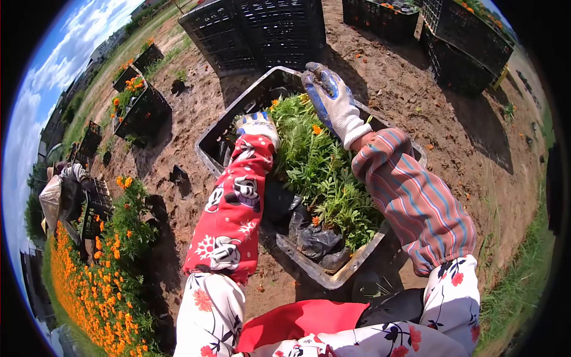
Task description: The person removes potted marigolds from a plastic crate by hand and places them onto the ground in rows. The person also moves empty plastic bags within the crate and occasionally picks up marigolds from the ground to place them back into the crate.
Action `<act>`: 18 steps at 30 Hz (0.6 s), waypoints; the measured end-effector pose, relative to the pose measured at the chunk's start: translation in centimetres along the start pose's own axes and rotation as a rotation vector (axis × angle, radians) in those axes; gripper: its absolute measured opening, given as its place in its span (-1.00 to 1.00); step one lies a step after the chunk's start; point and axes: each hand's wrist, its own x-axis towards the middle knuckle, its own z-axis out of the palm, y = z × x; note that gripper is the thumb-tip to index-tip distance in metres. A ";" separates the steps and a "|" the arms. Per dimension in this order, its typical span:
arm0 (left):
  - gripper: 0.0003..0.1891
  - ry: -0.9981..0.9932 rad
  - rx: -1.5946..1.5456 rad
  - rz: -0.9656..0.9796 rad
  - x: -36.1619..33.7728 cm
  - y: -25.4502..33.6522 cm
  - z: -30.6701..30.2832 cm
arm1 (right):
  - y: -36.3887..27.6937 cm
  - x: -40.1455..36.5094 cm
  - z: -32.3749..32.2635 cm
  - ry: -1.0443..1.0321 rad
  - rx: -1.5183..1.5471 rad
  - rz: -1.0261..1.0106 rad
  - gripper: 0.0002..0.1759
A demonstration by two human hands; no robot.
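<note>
A black plastic crate point(333, 279) sits on the soil before me, holding leafy green marigold plants point(318, 154) with a few orange blooms. Dark plastic bags point(318, 238) show around the roots at its near end. My left hand point(257, 126), in a white and blue work glove, reaches inside the crate against the plants' left side; its fingertips are partly hidden. My right hand point(334, 104), gloved the same way and soiled at the fingertips, is over the crate's far right edge beside the foliage. Its fingers are stretched out, with nothing seen in them.
A large black crate point(256, 35) stands just beyond. More crates point(467, 47) are stacked at the far right, and others with marigolds point(143, 110) stand at left. Orange marigolds point(98, 285) grow in a row at lower left, near another person point(62, 190) bending by a crate.
</note>
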 end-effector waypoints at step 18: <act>-0.68 0.239 -0.874 -0.173 -31.6 -22.6 18.9 | -0.2 -1.6 18.1 -0.797 -0.832 -0.102 0.05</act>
